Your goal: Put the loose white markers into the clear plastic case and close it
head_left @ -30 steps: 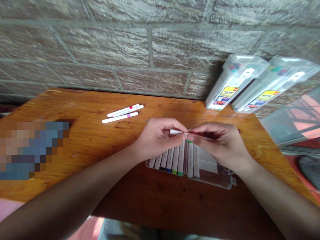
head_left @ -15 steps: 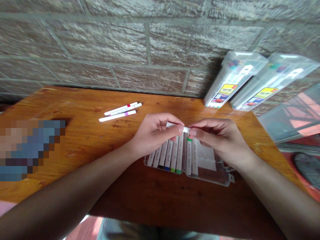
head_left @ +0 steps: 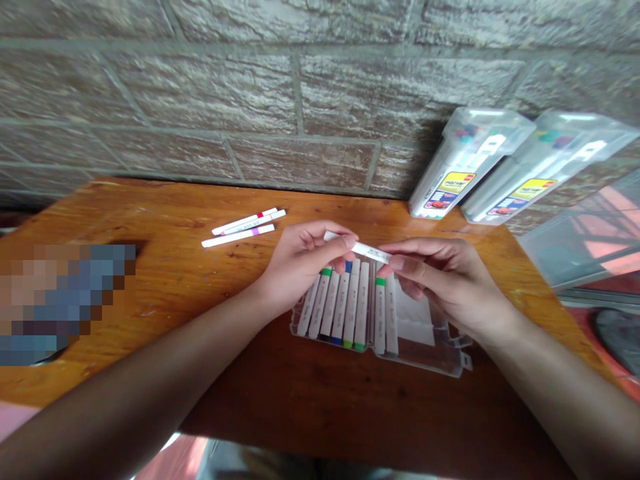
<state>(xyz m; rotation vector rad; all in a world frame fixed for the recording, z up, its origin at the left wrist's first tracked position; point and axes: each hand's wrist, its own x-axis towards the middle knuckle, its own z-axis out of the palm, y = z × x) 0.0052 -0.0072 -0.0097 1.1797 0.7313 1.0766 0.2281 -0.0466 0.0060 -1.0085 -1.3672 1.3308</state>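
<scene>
A white marker (head_left: 369, 251) is held level between both of my hands, above an opened clear plastic case (head_left: 425, 365). My left hand (head_left: 313, 257) pinches its left end between thumb and fingers. The other end sits between the thumb and fingers of my right hand (head_left: 435, 267), which hide its tip. Under the hands, several white markers (head_left: 345, 307) lie side by side in the case's left half, with black, blue and green end bands. Two more, one a green-banded marker (head_left: 381, 313), lie in the right half beside a white sheet (head_left: 414, 320).
Three loose white markers (head_left: 240, 235) with red and purple bands lie on the wooden table (head_left: 165, 280) at the left. Two clear marker boxes (head_left: 445, 180) lean against the brick wall (head_left: 260, 87) at the back right. A blurred-out object (head_left: 65, 300) lies far left.
My left hand has slid a little left, away from my right hand, so more of the marker's printed barrel shows between them. The view has shifted slightly.
</scene>
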